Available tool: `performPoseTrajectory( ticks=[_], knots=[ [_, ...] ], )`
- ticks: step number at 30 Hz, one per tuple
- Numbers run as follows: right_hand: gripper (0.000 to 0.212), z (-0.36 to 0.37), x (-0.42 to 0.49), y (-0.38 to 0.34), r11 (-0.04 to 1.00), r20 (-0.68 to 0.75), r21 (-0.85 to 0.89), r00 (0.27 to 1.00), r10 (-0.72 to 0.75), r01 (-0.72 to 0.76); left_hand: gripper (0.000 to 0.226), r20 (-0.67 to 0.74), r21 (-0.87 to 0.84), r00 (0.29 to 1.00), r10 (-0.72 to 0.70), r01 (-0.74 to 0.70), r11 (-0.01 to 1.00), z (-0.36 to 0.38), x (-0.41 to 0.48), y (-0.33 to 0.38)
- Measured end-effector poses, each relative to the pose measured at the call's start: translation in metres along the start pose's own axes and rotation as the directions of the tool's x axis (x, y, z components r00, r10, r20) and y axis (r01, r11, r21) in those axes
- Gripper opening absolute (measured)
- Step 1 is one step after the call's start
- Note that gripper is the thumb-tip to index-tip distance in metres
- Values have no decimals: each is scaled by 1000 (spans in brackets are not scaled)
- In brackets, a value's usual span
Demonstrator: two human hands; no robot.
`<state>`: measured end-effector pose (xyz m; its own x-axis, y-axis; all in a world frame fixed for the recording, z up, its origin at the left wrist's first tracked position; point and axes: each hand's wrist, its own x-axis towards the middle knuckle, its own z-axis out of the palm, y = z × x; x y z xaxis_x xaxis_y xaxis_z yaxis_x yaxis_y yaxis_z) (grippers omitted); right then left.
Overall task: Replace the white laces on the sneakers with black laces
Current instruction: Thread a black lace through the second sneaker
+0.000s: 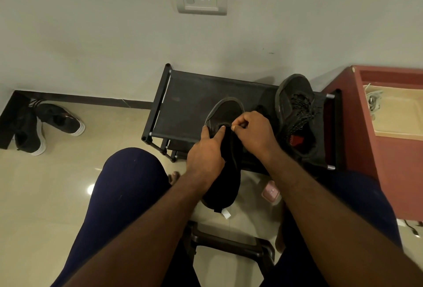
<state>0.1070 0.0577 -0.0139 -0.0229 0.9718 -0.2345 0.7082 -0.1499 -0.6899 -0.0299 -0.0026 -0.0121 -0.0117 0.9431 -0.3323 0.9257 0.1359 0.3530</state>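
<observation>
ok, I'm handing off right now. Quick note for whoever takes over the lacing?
Left grip holds the near sneaker over the shoe rack.
Right grip pinches what looks like a black lace end at its front eyelets, though it is too dark to be sure.
Done: second sneaker on the rack carries black laces. White laces lie in the tray to the right.
Left: lace the near sneaker. Can't tell how far along it is.

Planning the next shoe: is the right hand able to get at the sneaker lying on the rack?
Probably yes: the laced sneaker lies beside the right hand, nothing between, though the hand is busy pinching at the held sneaker.
</observation>
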Motion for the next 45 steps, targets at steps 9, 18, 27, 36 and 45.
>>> performPoseTrajectory(
  ticks=[9,18,27,36,45],
  knots=[
    [25,32,-8,-8,966,-205,180,954,221,-185,77,33,70,999,-8,6,998,-4,-4,5],
    [6,26,-24,-8,998,-169,40,985,47,-41,76,42,46,999,-32,30,998,-6,-4,5],
    [34,43,-10,-16,936,-239,247,921,308,-249,65,-53,-142,998,-20,12,990,-4,-5,-1],
    [13,23,-19,-33,902,-144,-431,988,-62,-6,55,-123,-413,982,-140,77,907,-16,-10,-2],
    [13,23,-11,-41,820,43,-531,974,-224,212,43,-108,-402,987,-122,69,913,-15,-6,-5]
  ],
)
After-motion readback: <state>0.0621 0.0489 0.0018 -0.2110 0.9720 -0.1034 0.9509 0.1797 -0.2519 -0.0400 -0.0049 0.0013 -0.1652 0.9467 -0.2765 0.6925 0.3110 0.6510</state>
